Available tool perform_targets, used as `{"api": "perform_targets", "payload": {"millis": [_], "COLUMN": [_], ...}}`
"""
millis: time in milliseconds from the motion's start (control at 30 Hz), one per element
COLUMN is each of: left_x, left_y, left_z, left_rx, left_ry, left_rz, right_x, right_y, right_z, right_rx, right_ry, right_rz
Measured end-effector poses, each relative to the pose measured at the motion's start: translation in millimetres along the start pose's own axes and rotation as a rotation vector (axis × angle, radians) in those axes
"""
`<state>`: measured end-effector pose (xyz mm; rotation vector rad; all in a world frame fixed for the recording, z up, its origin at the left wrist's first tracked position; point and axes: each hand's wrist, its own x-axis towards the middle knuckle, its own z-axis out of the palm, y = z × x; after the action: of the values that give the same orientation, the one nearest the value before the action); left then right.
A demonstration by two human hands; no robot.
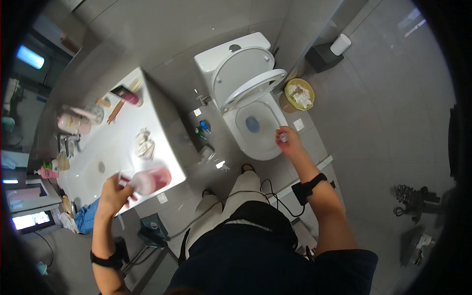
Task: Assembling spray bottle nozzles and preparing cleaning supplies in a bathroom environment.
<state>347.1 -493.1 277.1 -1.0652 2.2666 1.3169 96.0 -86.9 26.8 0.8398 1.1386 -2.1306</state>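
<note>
My left hand [117, 194] is over the front corner of the white washbasin [177, 173]. Its fingers are at the near end of a pink translucent container [159, 178]; blur hides whether they grip it. My right hand [290, 143] is closed around a small whitish object [283, 137], too small to identify, above the right rim of the white toilet bowl [267, 154]. The toilet lid [241, 68] is raised, and the seat [254, 86] stands tilted up in front of it. Bluish water lies in the bowl. Crumpled white tissue [145, 144] rests on the basin's edge beyond the pink container.
A yellow-lined waste bin [311, 94] holding tissues stands right of the toilet. Two small bottles, blue [205, 126] and green [200, 132], are on the floor between basin and toilet. A faucet [68, 143] and pump bottles line the basin's back. A black cable [217, 201] crosses my legs.
</note>
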Motion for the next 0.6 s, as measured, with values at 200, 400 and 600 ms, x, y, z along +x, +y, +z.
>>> {"api": "perform_targets", "payload": {"millis": [200,400,600], "left_x": [-11.3,-9.7,-8.9], "left_y": [20.8,27.7,20.9], "left_z": [4.0,11.2,8.0], "left_rx": [0.328,0.377,0.392], "left_ry": [0.192,0.27,0.256], "left_rz": [-0.265,-0.344,-0.309], "right_x": [123.2,130.3,154.6], "right_y": [-156.4,-252.4,-223.2], "right_z": [-79.3,-68.9,-140.3], "right_rx": [-0.002,-0.103,-0.043], "right_ry": [0.288,0.411,0.311], "right_rz": [-0.225,-0.284,-0.261]}}
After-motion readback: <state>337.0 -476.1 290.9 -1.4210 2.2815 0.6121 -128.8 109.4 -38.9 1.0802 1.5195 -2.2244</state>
